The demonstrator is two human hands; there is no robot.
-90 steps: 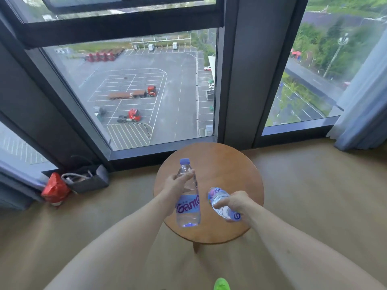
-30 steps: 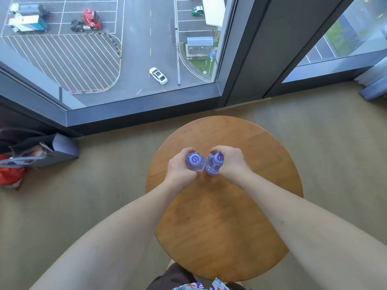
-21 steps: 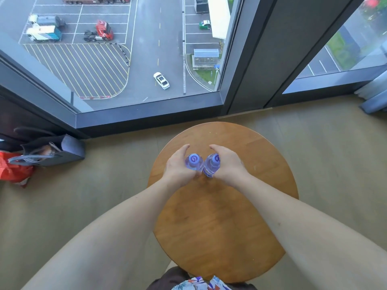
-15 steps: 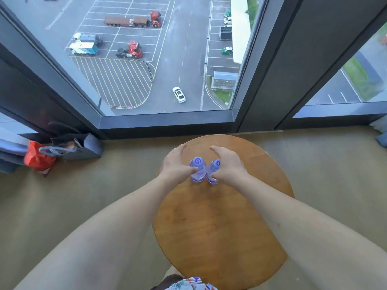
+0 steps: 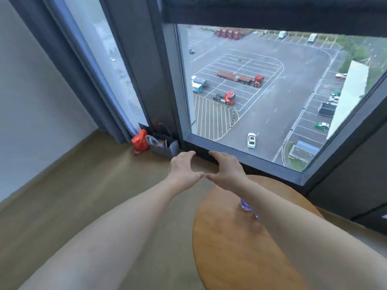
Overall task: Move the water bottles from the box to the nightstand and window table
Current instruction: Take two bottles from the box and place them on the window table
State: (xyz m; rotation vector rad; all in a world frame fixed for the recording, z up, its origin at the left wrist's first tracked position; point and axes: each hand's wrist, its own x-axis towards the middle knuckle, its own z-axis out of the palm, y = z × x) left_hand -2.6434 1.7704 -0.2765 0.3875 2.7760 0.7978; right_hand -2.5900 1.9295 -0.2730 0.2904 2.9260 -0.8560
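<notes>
A round wooden window table (image 5: 234, 243) fills the lower right. On it stands a water bottle (image 5: 246, 205) with a blue cap, blurred and mostly hidden behind my right forearm; a second bottle beside it cannot be made out clearly. My left hand (image 5: 183, 169) and my right hand (image 5: 225, 168) are raised in front of the window sill, to the left of and beyond the bottle. Both have fingers spread, thumbs nearly touching, and hold nothing.
A large window (image 5: 272, 91) with a dark frame runs along the back. A grey bag (image 5: 165, 144) and a red bag (image 5: 139, 141) sit on the floor in the corner by a grey curtain (image 5: 83, 65). A white wall (image 5: 31, 97) is at the left.
Both hands have let go of the two bottles on the table and lifted away with fingers spread. The view has swung to the left, so the table now sits lower right.
</notes>
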